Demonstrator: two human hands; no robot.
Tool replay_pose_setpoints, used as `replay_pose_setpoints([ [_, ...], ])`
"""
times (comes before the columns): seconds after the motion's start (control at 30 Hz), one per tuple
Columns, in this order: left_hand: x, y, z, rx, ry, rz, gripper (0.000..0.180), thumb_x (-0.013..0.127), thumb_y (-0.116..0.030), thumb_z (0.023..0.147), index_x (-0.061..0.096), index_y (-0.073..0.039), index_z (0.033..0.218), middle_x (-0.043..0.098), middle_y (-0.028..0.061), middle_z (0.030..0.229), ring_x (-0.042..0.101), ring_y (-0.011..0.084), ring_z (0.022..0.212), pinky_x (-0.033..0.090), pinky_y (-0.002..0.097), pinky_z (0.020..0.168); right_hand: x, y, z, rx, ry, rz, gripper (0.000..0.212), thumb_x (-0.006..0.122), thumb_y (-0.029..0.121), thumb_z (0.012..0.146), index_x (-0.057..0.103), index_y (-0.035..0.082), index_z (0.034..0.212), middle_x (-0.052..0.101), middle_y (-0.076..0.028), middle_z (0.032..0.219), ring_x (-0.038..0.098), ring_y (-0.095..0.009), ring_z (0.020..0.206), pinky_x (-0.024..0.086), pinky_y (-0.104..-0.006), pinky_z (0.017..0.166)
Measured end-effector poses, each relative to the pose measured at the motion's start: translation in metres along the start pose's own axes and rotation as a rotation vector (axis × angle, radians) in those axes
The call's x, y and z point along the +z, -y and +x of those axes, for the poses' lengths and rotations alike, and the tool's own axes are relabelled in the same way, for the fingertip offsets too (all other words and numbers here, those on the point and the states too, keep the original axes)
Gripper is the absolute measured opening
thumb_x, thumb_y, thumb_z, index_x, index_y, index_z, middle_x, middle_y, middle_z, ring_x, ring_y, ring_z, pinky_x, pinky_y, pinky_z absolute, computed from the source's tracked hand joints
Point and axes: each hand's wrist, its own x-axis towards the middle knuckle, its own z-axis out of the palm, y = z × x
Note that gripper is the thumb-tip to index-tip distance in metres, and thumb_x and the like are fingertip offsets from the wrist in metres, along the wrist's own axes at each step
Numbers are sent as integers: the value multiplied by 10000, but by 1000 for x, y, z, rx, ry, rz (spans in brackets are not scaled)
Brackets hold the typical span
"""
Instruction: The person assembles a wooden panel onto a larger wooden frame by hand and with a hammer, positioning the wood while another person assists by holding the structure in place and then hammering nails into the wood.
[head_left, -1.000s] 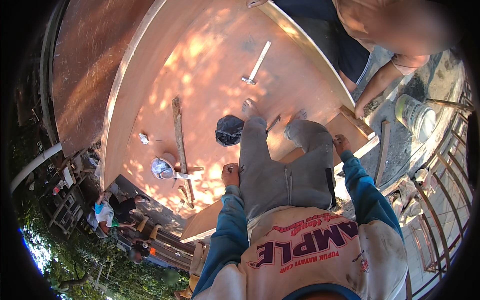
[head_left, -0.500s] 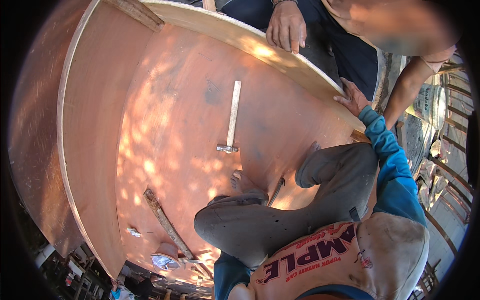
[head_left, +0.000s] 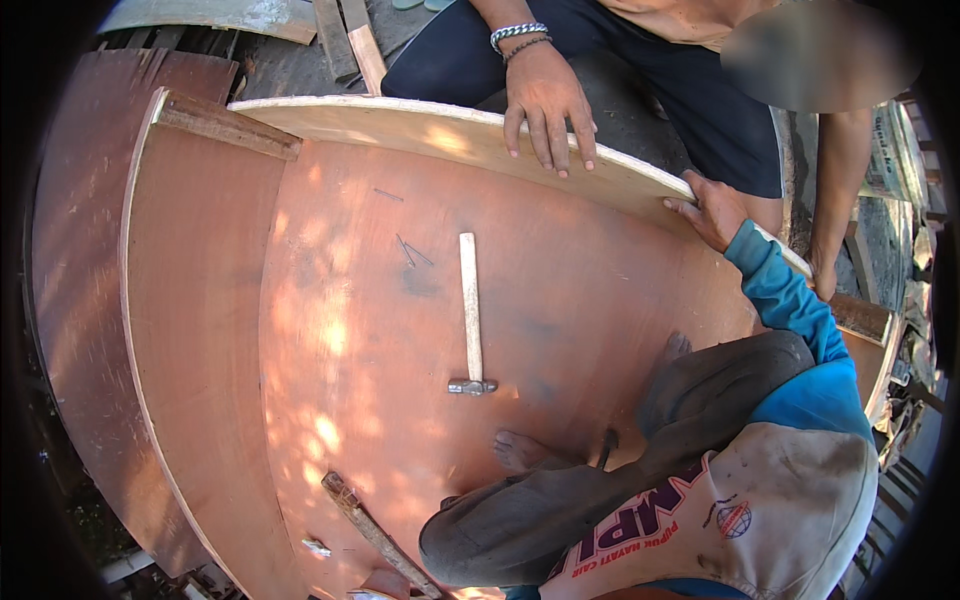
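Observation:
My right hand (head_left: 716,212), at the end of a blue sleeve, is closed over the top edge of a curved plywood side panel (head_left: 400,128), thumb on the inner face. My left hand is out of the picture. A co-worker's hand (head_left: 548,105) with bracelets lies over the same edge to the left of mine, fingers hanging down the inside. That person's other hand (head_left: 823,278) touches the edge farther right. On the reddish plywood base (head_left: 560,300) lies a hammer (head_left: 472,310) with a pale wooden handle. A few nails (head_left: 408,252) lie left of its handle.
A second upright plywood side (head_left: 200,270) stands at left, with a wooden block (head_left: 228,126) at its far corner. Near my bare foot (head_left: 520,450) are a dark, thin tool (head_left: 607,448) and a wooden stick (head_left: 372,525). A bucket (head_left: 893,155) stands at far right.
My view has shifted, so the hammer and panel appear lower. The co-worker's bracelet hand has gone from curled to spread over the edge. My right hand stays on the panel.

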Motion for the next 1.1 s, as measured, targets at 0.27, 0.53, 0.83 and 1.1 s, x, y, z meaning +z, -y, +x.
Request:
replay_pose_setpoints([
  [0.27,-10,-121,-51,139,-132,-441,363,564,-268,892,635,37,1076,685,102,933,637,225,765,490,320,746,9,-4,-4,-66,-71,-18,314,632,335,863,551,34,905,646,-224,811,631,-400,780,489,-485,717],
  [0.53,71,-322,-45,892,694,-335,221,522,-127,926,663,34,871,666,20,816,580,74,718,464,229,656,20,-2,3,-108,-109,-24,305,648,322,840,566,39,924,650,-217,793,633,-394,783,496,-481,735],
  [0.83,233,-365,-94,1387,603,562,536,580,-403,831,590,61,1098,612,306,959,606,413,963,476,431,845,13,-18,-5,-27,-115,-57,341,639,362,844,550,37,900,648,-228,785,634,-406,778,496,-493,721],
  [1.1,221,-337,-71,1195,560,951,1014,508,-768,748,378,5,1391,426,273,1382,443,381,1270,351,415,1059,17,-7,-6,-46,-133,-87,369,629,392,851,539,37,901,647,-232,782,634,-413,776,495,-498,703],
])
